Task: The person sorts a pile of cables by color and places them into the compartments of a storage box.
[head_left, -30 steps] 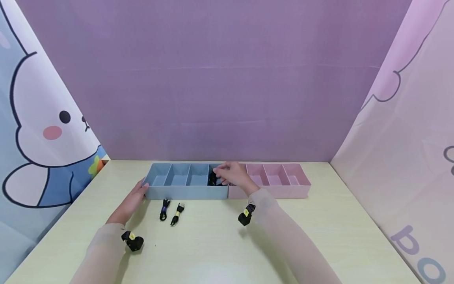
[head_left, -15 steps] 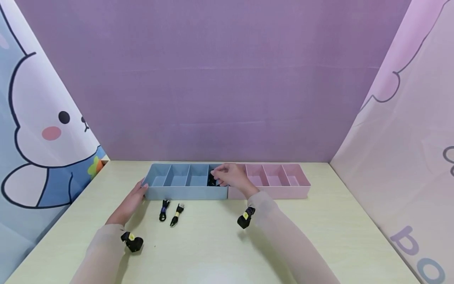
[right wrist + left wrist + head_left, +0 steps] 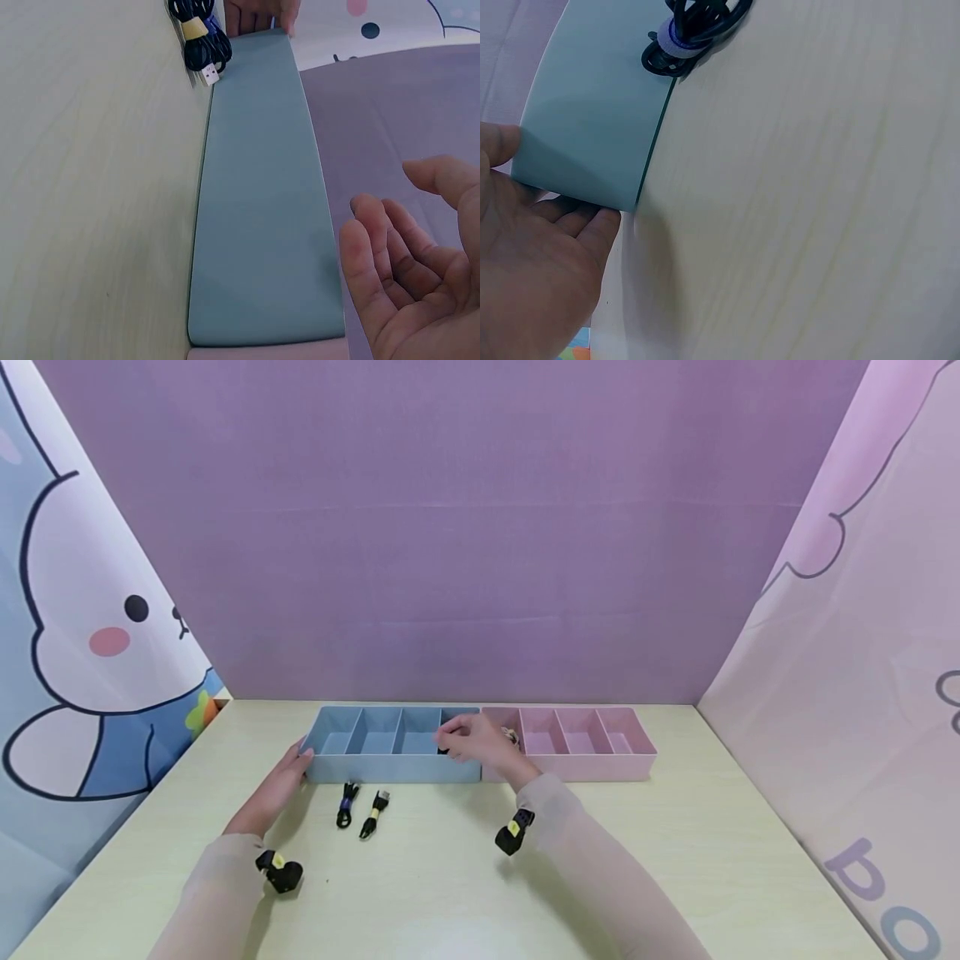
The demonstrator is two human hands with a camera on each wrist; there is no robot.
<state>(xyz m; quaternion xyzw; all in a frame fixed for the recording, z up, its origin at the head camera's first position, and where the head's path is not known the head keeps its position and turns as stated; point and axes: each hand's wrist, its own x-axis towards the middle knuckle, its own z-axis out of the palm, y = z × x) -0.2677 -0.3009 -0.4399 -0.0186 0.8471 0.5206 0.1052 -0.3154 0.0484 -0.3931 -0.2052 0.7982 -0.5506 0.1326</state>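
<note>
My left hand [image 3: 281, 785] rests on the left end of the blue divided box [image 3: 393, 768]. In the left wrist view its fingers [image 3: 596, 229] touch the end wall and its thumb lies at the rim. Above the box's rightmost compartment is my right hand [image 3: 476, 743]. In the right wrist view that hand [image 3: 420, 262] has its thumb and fingers apart, loosely bent, with nothing between them. Something black shows beneath it in the head view, mostly hidden. Two bundled black cables lie before the box: one with a purple tie [image 3: 347, 804], one with a yellow tie [image 3: 375, 814].
A pink divided box [image 3: 570, 767] stands end to end with the blue one. A pale coiled item [image 3: 512, 735] shows in its leftmost compartment, partly behind my right hand. A purple backdrop [image 3: 480, 527] rises behind the table [image 3: 420, 893], with printed cloths at both sides.
My right hand has shifted slightly left and towards me over the blue box's right compartment. The pale item in the pink box has come into view. My left hand stays put.
</note>
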